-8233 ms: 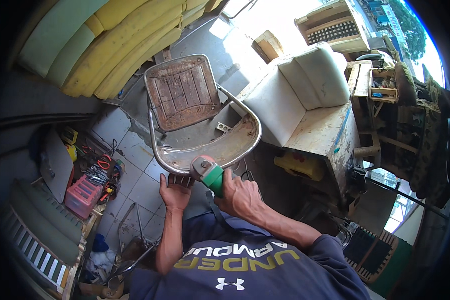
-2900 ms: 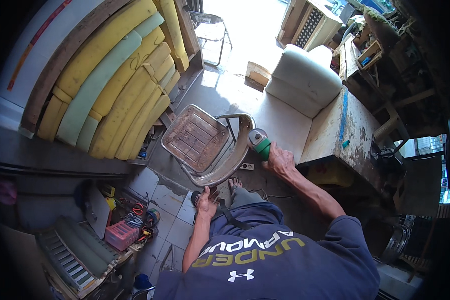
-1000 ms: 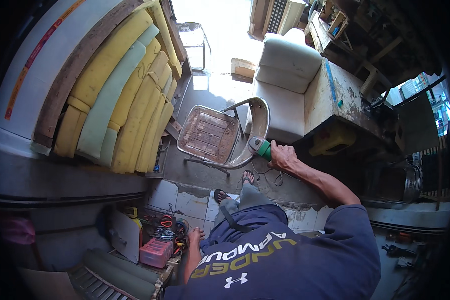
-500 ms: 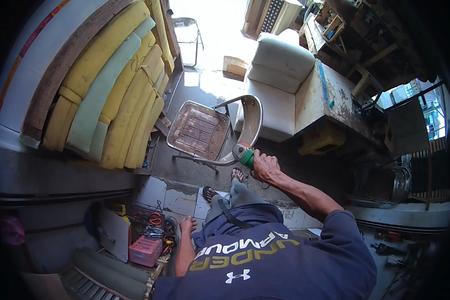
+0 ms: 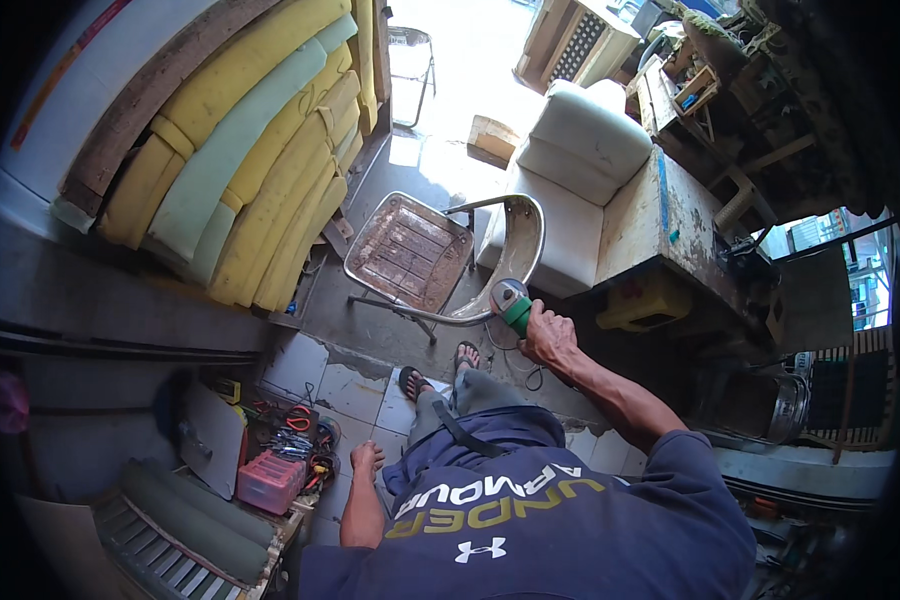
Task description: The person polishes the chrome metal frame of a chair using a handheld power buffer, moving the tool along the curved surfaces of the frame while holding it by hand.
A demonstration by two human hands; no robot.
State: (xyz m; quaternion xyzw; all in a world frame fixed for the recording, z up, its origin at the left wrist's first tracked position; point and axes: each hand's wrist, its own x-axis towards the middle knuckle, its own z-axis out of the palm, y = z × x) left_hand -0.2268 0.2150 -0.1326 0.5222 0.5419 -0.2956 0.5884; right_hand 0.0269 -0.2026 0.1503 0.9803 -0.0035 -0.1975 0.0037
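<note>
My right hand (image 5: 553,342) grips a green angle grinder (image 5: 512,304), whose head is at the curved metal backrest (image 5: 520,232) of a folding chair; I cannot tell if they touch. The chair's rusty square seat (image 5: 405,250) faces upward, left of the backrest. My left hand (image 5: 367,457) hangs low beside my leg, fingers curled, with no object visible in it, near a pile of hand tools and a pink plastic organizer (image 5: 270,483). My feet in sandals (image 5: 415,385) stand below the chair.
Stacked yellow and green foam cushions (image 5: 260,180) line the left side. A white padded seat (image 5: 580,140) and a worn wooden box (image 5: 650,230) are behind the chair on the right, a yellow container (image 5: 632,305) underneath. A cord (image 5: 530,375) lies on the floor. Wooden furniture (image 5: 575,50) stands at the back.
My left hand has dropped from beneath the chair's backrest to beside my leg. The grinder stays in my right hand at the backrest, shifted only slightly, while the view has swung a little.
</note>
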